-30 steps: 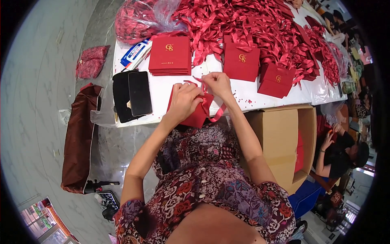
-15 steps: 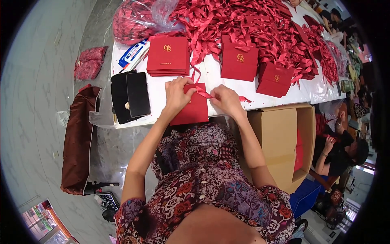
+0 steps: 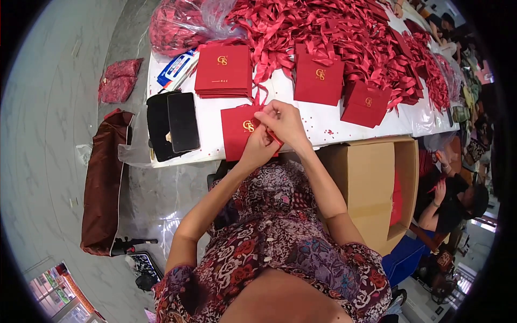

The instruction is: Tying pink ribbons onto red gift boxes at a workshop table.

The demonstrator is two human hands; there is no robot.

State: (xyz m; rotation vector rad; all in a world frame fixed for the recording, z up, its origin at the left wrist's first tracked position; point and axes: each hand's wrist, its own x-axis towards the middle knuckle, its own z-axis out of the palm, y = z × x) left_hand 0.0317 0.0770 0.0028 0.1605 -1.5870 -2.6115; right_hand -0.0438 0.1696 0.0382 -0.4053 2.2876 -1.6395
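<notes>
A flat red paper piece with a gold emblem, like a small gift bag or folder [image 3: 233, 129], lies at the table's front edge under my hands. My left hand [image 3: 260, 148] is over its lower right part, fingers closed in a pinch on a red ribbon [image 3: 275, 138]. Just above and right of it, my right hand [image 3: 286, 123] is closed too, thumb and fingertips pinched together over the emblem's right side. The two hands' fingertips nearly touch, and whatever the right one grips is hidden. Ribbon runs up from the top edge of the red piece.
Behind stands a stack of red pieces [image 3: 222, 70], with two smaller stacks to the right. A heap of red ribbons [image 3: 318, 27] covers the back. A phone [image 3: 183, 123] and a white-and-blue packet [image 3: 176, 70] lie left. A cardboard box [image 3: 371, 194] stands right.
My hands have come together over the red piece; the left moved down and right, the right moved up and left. The ribbon stretched between them is now mostly covered by fingers.
</notes>
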